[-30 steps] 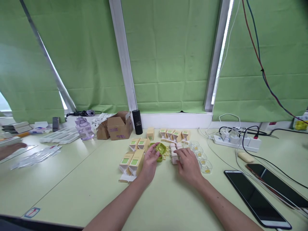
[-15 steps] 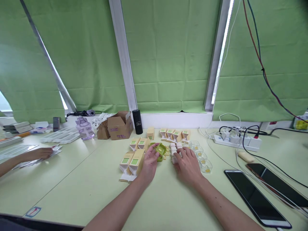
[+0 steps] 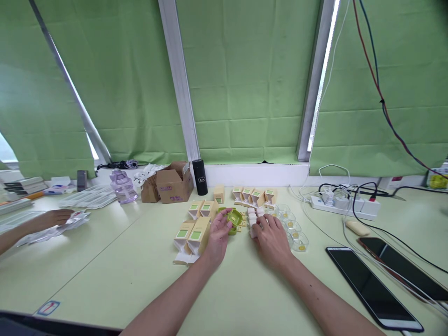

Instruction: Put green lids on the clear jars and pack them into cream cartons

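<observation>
My left hand is closed around the edge of a small olive-green plastic case, which is tilted with its hollow side showing. My right hand rests on the table with fingers bent, thumb and fingertips closed on a small white block at the near end of a row of white blocks; its fingers partly hide that block. Between the hands lie small yellow pieces. Beyond my right hand are several clear plastic cups with yellow bits inside. Cream boxes with green panels stand open beside my left hand.
More cream boxes stand farther back. Behind are a cardboard box, a black cylinder and a purple bottle. On the right are phones, cables and a power strip. Another person's hand handles plastic packets at left.
My right hand has shifted very slightly at the white blocks. My left hand and the green case stay in place. The other person's hand has moved a little left and up.
</observation>
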